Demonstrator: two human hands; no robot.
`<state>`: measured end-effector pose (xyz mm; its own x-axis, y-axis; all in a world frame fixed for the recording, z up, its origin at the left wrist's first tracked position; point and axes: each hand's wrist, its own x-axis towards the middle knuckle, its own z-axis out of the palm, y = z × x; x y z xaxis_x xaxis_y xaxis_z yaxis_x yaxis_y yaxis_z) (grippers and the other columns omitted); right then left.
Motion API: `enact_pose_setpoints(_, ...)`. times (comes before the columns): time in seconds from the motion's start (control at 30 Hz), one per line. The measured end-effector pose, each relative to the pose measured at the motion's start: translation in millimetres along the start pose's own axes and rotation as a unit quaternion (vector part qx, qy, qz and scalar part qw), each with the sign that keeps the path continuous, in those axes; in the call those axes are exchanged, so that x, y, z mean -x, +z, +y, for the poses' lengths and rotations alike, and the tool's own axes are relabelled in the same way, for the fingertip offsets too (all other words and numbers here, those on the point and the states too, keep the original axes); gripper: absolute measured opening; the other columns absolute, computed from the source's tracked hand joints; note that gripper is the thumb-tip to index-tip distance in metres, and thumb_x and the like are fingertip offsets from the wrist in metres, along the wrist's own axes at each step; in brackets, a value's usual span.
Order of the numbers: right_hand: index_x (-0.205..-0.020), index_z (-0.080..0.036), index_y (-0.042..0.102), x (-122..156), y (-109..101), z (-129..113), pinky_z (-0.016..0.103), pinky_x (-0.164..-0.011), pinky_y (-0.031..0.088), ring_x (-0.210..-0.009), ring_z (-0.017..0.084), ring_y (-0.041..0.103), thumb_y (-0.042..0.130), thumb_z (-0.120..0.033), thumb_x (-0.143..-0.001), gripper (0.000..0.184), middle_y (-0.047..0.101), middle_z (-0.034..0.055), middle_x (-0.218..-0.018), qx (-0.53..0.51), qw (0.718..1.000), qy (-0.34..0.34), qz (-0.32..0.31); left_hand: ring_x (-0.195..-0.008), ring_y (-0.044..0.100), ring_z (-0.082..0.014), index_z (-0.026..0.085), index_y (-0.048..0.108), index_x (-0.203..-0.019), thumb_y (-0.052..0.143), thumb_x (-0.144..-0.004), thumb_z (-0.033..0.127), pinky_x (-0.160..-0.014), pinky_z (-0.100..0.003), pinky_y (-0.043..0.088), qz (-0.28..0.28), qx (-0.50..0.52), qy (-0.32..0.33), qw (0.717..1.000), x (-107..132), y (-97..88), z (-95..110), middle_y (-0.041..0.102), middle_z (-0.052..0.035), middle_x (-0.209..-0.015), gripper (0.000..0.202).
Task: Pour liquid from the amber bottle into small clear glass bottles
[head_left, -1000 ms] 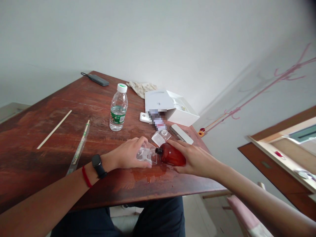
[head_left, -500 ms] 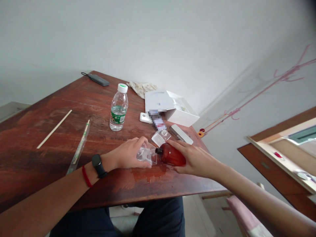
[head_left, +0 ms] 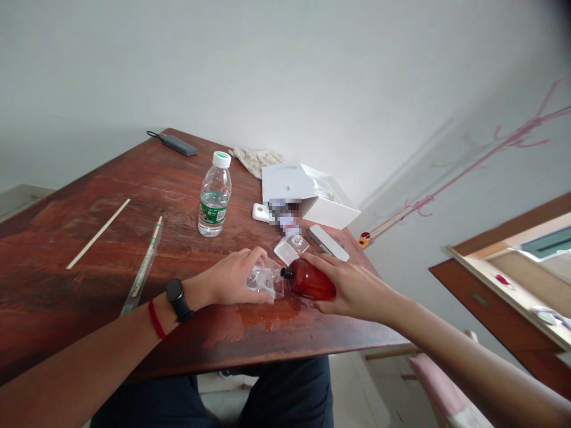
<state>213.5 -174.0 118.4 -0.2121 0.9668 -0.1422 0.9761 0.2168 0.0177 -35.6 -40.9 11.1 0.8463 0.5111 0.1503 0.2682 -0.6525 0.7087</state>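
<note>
both hands are low at the near edge of the reddish-brown wooden table (head_left: 89, 285), very close to each other. from my remote seat i see the left hand (head_left: 232, 276) closed around a small clear plastic container (head_left: 266, 280), with the fingers curled over its top and the container tipped on the table surface. the right hand (head_left: 352, 288) grips a round dark red bottle with a black neck (head_left: 310, 279); the bottle lies almost on its side, the thumb is over it and the other fingers are behind and under it. the black neck points to the left and meets the opening of the clear container, but i cannot tell if liquid is flowing. just under both things, a thin puddle of reddish liquid (head_left: 267, 312) spreads on the wood toward the table edge. the left wrist wears a black watch (head_left: 176, 297) and a red string band (head_left: 156, 319). just behind the hands is a square clear plastic lid (head_left: 291, 248), and beside it a flat white oblong device (head_left: 328, 242). further back stands upright a clear plastic water bottle with a white cap and green label (head_left: 215, 195), and to its right an open white cardboard box (head_left: 312, 193). well apart on the left lie a pale wooden stick (head_left: 98, 233) and a long narrow transparent packet (head_left: 143, 267).
</note>
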Motion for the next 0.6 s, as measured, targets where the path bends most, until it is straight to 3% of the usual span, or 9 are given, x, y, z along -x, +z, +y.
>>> enact_pose_setpoints(0.6,-0.16,-0.022,0.051,-1.1,-3.2,-1.3,0.054,-0.108,0.057,-0.137,0.042,0.066,0.078,-0.037,-0.083,0.083,0.062,0.0168,-0.157,0.023,1.0,-0.005,-0.003,-0.116,0.07,-0.0387,0.021,0.059,-0.118,0.094,-0.075,0.05,-0.095,-0.044,0.053,0.003,0.011,0.003,1.0,0.9,-1.6,2.7,0.073,-0.0136,-0.127,0.063)
